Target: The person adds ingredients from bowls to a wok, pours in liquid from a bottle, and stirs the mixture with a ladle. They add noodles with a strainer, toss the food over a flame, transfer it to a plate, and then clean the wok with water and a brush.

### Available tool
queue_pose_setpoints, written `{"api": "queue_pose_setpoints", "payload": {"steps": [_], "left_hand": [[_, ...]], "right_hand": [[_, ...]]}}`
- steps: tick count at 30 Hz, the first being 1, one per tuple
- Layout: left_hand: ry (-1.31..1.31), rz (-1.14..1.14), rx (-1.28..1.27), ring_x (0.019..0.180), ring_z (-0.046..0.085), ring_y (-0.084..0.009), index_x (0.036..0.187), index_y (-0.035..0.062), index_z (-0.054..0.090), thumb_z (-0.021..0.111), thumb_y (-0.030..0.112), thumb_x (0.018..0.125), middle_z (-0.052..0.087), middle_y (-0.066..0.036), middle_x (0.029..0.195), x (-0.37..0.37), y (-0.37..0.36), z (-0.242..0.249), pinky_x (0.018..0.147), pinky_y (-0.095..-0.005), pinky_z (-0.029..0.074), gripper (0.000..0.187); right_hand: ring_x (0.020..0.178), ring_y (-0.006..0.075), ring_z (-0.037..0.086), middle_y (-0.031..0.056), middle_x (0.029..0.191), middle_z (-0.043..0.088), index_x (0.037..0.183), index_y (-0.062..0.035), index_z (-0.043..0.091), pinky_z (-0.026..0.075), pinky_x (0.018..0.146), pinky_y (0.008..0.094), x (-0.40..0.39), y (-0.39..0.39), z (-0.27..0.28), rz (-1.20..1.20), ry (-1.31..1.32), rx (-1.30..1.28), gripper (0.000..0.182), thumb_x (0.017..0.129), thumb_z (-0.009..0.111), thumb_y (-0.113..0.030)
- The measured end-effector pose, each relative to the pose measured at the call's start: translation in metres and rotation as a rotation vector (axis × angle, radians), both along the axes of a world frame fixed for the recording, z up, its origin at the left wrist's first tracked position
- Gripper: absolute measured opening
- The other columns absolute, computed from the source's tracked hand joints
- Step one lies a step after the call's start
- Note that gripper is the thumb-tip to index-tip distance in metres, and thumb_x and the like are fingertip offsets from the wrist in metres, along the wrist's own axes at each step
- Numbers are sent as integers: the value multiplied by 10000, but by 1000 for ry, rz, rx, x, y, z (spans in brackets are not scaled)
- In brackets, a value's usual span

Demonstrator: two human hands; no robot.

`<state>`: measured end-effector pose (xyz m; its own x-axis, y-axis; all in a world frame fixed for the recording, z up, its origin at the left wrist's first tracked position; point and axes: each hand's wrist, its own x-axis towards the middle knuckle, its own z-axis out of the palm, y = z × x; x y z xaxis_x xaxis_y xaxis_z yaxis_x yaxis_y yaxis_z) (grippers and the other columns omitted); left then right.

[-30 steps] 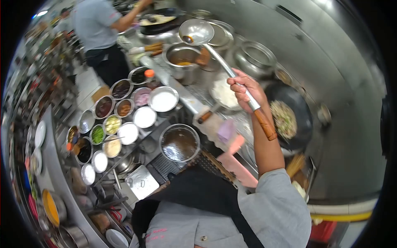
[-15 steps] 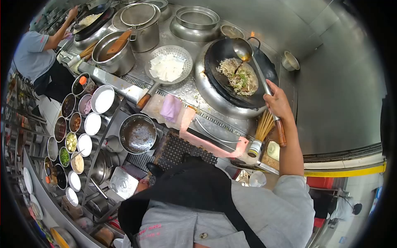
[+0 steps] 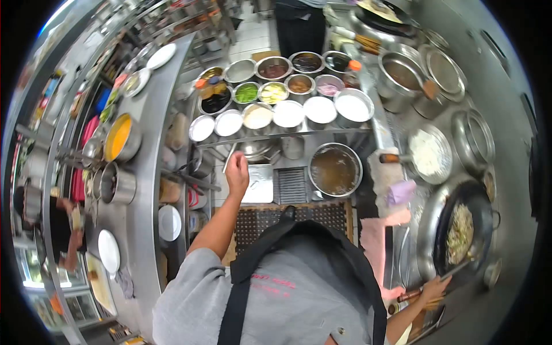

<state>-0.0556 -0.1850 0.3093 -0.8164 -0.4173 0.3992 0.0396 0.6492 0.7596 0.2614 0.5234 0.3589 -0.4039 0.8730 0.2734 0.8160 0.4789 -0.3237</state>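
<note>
Head view: right-hand grip [image 3: 435, 287] was clenched round ladle [image 3: 457, 269], its far end in wok [image 3: 483, 230] beside pale, chopped food [image 3: 460, 230]. Wok sat on steel surface [image 3: 397, 129] at person's right. Left-hand grip [image 3: 237, 172] hung beside square metal lid [image 3: 259, 185], near thin pale rod [image 3: 229, 156]; whether it grasped rod was unclear. Low, even sweeps along wok's curve seemed best, food kept inside rim.

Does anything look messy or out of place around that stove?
Mildly, yes: the crumpled lilac cloth lies bunched near the round black metal wok rather than folded flat. I see no clear spill or damage.
</note>
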Motion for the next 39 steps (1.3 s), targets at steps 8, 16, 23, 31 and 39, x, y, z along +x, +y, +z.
{"api": "queue_pose_setpoints", "payload": {"steps": [8, 16, 23, 31, 39], "left_hand": [[142, 18, 32, 943, 624, -263, 1224, -33, 532, 705, 166, 870, 585, -186, 1134, -144, -124, 46, 834, -366, 520, 442], [103, 116, -337, 1153, 495, -431, 1209, -32, 498, 824, 254, 683, 523, -259, 1212, -279, -141, 11, 1002, -492, 374, 682], [141, 13, -280, 1162, 512, -410, 1333, -65, 328, 859, 285, 723, 434, -264, 1335, -334, -178, -52, 972, -497, 441, 882], [149, 59, -322, 1073, 609, -396, 1389, -30, 326, 772, 493, 800, 563, -222, 1231, -262, -114, 95, 886, -446, 530, 906], [551, -416, -88, 1164, 528, -268, 1409, -47, 366, 763, 269, 876, 460, -213, 1371, -200, 58, 253, 1009, -398, 463, 736]], "right_hand": [[1265, 426, 492, 298, 1398, 482, 1443, 52, 381, 391, 1045, 424, -2, 15, -24, -31, 7, 96, 615, 901, 532, -195], [1033, 400, 638, 238, 1162, 650, 1363, -122, 547, 491, 894, 499, -4, -38, 15, -260, -423, 181, 545, 866, 592, -340], [457, 103, 497, 6, 623, 539, 1395, -58, 501, 416, 391, 276, 8, -33, 48, -28, 445, -526, 553, 848, 578, -24], [449, 169, 554, 93, 614, 584, 1435, -16, 449, 446, 419, 342, -16, -64, 103, -2, 288, -560, 634, 813, 565, -62], [559, 225, 650, 163, 741, 661, 1367, -78, 539, 521, 597, 367, -35, -14, 85, 127, 269, -416, 582, 789, 599, -120]]}}
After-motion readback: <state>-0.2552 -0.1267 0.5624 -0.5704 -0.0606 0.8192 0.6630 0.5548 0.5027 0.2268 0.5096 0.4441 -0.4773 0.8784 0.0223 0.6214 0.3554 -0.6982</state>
